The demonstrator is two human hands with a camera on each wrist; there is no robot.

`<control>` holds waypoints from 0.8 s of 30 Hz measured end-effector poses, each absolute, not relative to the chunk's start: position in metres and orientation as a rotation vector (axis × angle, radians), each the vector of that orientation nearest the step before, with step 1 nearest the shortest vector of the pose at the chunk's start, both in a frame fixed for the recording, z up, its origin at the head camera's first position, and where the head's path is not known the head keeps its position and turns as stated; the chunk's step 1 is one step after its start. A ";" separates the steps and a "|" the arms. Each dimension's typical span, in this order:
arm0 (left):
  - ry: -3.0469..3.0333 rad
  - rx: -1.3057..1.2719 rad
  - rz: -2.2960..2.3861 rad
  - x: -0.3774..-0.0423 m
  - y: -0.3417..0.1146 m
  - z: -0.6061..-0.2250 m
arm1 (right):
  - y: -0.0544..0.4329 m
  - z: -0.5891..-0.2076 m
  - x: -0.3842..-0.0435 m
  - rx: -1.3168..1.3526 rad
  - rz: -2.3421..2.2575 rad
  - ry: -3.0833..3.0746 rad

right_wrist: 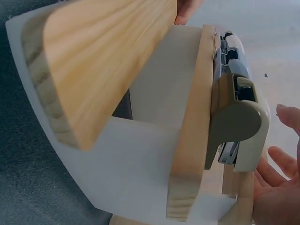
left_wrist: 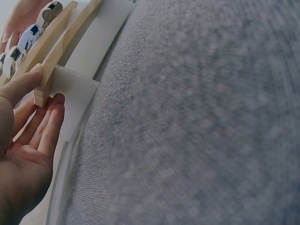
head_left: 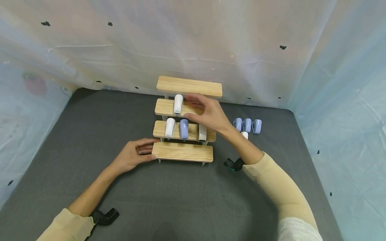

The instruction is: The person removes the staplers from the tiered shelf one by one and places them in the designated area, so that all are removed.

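A wooden display stand [head_left: 182, 151] with stepped boards stands on the dark table. My left hand [head_left: 131, 155] pinches the left end of its lowest board, the thumb [left_wrist: 29, 79] above and fingers below. On the second board from the top sits a white stapler [head_left: 178, 104]. My right hand [head_left: 209, 112] reaches over that board just right of the stapler, fingers spread and holding nothing. One board lower are another white stapler [head_left: 170, 128], a blue stapler [head_left: 184, 129] and a pale stapler [head_left: 202, 133], the last partly covered by the right hand.
Right of the stand, three blue staplers [head_left: 247, 125] lie in a row on the table [head_left: 181, 201]. Near them a white stapler [head_left: 245, 134] is partly hidden by my right forearm. A pale curtain [head_left: 193, 40] hangs behind and along both sides.
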State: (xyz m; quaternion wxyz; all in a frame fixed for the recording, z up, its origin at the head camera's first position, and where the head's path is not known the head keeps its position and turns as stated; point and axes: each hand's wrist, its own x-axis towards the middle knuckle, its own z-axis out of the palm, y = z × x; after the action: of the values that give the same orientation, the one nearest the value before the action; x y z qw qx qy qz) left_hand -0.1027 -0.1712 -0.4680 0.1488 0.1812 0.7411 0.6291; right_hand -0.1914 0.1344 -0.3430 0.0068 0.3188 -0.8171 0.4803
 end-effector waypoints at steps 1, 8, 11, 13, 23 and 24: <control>2.127 0.520 1.810 -0.103 -0.171 -0.468 | 0.133 -0.343 -0.192 1.002 1.509 -2.555; 2.099 0.513 1.830 -0.103 -0.172 -0.470 | 0.128 -0.342 -0.195 0.995 1.469 -2.591; 2.100 0.509 1.829 -0.103 -0.171 -0.469 | 0.126 -0.343 -0.196 0.989 1.438 -2.608; 2.103 0.502 1.826 -0.103 -0.171 -0.469 | 0.125 -0.343 -0.198 0.988 1.415 -2.616; 2.104 0.496 1.826 -0.103 -0.171 -0.469 | 0.120 -0.344 -0.201 1.003 1.340 -2.628; 2.102 0.498 1.828 -0.104 -0.171 -0.469 | 0.119 -0.345 -0.201 1.002 1.343 -2.630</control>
State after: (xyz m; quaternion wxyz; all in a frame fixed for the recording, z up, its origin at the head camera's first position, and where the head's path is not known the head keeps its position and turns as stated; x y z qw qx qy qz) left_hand -0.1035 -0.1709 -0.4695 0.1550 0.1737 0.7339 0.6382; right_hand -0.2012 0.1189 -0.3447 0.0117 0.3214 -0.8433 0.4307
